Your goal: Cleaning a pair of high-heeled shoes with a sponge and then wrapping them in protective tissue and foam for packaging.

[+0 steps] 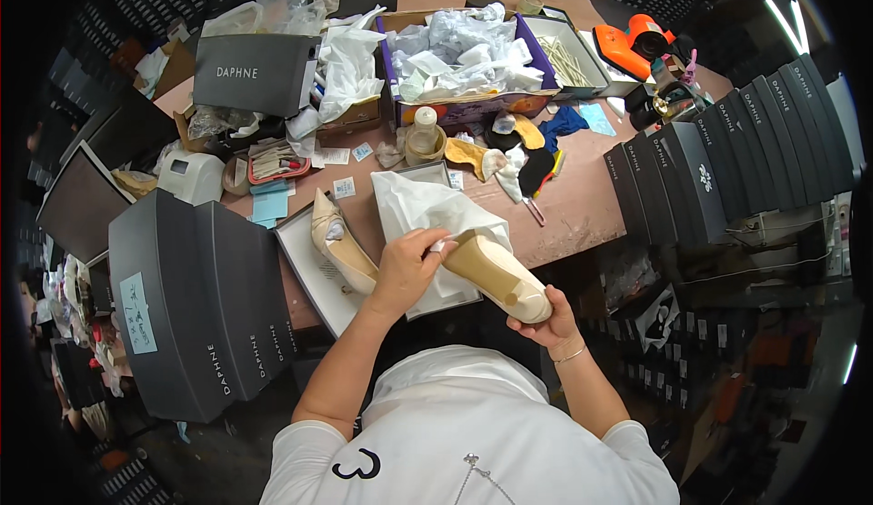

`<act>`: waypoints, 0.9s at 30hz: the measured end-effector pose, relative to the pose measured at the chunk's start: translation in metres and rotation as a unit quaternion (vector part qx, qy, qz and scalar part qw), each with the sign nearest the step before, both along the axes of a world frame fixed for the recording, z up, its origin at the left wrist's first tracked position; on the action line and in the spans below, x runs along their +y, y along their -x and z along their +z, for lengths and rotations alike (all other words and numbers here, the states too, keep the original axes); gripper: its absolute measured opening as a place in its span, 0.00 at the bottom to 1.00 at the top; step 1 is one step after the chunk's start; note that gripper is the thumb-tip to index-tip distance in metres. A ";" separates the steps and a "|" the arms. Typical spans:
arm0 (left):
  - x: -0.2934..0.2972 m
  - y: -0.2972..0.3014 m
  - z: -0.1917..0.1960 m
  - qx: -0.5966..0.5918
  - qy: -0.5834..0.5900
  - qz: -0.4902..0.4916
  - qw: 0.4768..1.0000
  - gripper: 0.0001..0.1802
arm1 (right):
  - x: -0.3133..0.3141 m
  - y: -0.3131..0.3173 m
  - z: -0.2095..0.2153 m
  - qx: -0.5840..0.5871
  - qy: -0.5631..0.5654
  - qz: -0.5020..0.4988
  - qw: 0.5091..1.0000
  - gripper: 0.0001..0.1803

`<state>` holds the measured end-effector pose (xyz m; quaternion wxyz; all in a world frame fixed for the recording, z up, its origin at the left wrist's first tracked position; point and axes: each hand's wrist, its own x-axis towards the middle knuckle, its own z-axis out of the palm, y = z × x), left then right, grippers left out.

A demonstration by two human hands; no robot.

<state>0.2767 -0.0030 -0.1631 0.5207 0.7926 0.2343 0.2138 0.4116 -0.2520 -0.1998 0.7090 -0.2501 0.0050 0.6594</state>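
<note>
White shirt (464,423) nearest, left hand (407,267) pinching tissue (439,246), right hand (551,323) gripping shoe (491,270), lettered boxes (182,323) alongside.

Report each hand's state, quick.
Left hand: closed, fingers pinching a bit of white material beside the shoe's toe end.
Right hand: closed, holding the pale shoe at its heel end.

Boxes (182,296) stand over at frame left, more boxes (773,141) at right. Mid-frame, one shoe (344,249) lies in a tray (303,264), another shoe (491,273) in the right hand (550,321); top centre, behind, paper (459,46) fills a carton (482,106).
</note>
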 end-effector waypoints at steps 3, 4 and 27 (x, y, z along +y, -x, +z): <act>-0.027 -0.005 0.017 -0.072 -0.036 -0.053 0.995 0.10 | 0.006 0.000 0.017 -0.007 0.004 -0.007 1.000 0.36; -0.037 -0.004 0.019 -0.108 -0.085 -0.082 0.987 0.12 | 0.011 0.003 0.029 -0.016 0.011 -0.019 1.000 0.36; -0.034 -0.020 -0.179 0.269 -0.071 0.068 0.958 0.19 | 0.071 -0.123 -0.008 -0.766 0.202 0.007 0.610 0.18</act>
